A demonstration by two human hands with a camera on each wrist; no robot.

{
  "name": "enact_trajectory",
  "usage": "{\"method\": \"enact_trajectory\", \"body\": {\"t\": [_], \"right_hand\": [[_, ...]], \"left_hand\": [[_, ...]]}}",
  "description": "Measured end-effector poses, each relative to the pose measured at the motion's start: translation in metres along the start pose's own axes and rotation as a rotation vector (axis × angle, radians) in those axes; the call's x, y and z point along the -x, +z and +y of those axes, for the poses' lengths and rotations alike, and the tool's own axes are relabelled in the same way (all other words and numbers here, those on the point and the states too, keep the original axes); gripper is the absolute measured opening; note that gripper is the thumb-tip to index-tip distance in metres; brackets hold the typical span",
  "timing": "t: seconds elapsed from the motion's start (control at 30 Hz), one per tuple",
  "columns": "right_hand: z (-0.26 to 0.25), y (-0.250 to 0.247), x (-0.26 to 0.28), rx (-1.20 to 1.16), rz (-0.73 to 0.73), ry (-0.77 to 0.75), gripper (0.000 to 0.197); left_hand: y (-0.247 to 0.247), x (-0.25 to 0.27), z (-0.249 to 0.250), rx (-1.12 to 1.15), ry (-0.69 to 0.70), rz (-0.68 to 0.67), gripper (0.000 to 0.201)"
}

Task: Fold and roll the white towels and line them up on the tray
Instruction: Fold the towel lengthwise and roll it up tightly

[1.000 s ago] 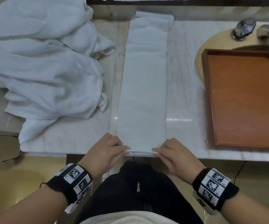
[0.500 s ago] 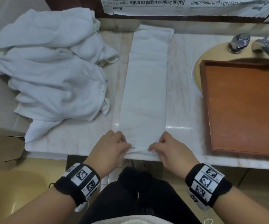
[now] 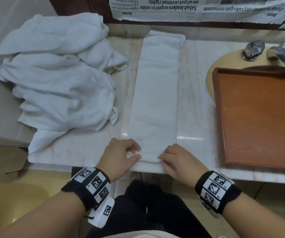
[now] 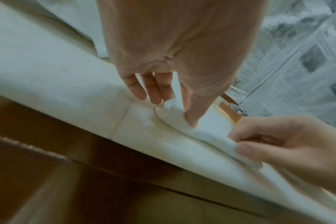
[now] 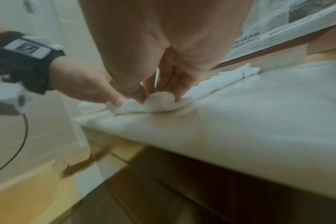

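Towel (image 3: 155, 93), folded into a long strip, was laid flat on the surface (image 3: 194, 117), stretching away from the hands. Its near end, at the surface's front edge, was curled into a small first roll and pinched at the left corner by the left hand (image 3: 121, 155) and at the right corner by the right hand (image 3: 179, 162), thumbs and fingertips closed on the cloth. A pile of loose towels (image 3: 57, 79) was heaped beyond and left of the left hand. A tray (image 3: 258, 117) was set right of the right hand, partly over a basin.
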State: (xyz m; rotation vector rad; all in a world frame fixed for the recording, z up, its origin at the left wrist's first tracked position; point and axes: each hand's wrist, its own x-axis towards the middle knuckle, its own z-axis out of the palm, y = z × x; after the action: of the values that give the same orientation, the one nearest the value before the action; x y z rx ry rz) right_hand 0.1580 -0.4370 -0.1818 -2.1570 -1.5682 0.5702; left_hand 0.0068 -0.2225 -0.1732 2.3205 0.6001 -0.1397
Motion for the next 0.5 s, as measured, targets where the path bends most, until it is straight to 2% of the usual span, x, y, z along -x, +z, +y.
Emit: {"method": "enact_trajectory", "body": {"t": [0.1,0.2,0.33,0.43,0.5], "right_hand": [[0.005,-0.014,-0.008,-0.097,-0.132,0.095,0.024],[0.008,-0.020,-0.015,-0.159,-0.189,0.153,0.025],[0.007,-0.028,-0.021,-0.223,-0.175,0.199,0.020],[0.005,-0.028,-0.023,-0.176,-0.186,0.181,0.019],[0.002,-0.024,-0.021,-0.079,-0.130,0.147,0.022]], "left_hand": [[0.003,0.005,0.006,-0.272,0.252,0.078,0.004],[0.011,0.013,0.002,-0.403,0.437,0.097,0.014],[0.014,0.001,-0.005,-0.433,0.493,0.152,0.021],[0.009,-0.015,-0.005,-0.470,0.457,0.071,0.034],[0.004,-0.024,-0.003,-0.493,0.433,0.021,0.042]]}}
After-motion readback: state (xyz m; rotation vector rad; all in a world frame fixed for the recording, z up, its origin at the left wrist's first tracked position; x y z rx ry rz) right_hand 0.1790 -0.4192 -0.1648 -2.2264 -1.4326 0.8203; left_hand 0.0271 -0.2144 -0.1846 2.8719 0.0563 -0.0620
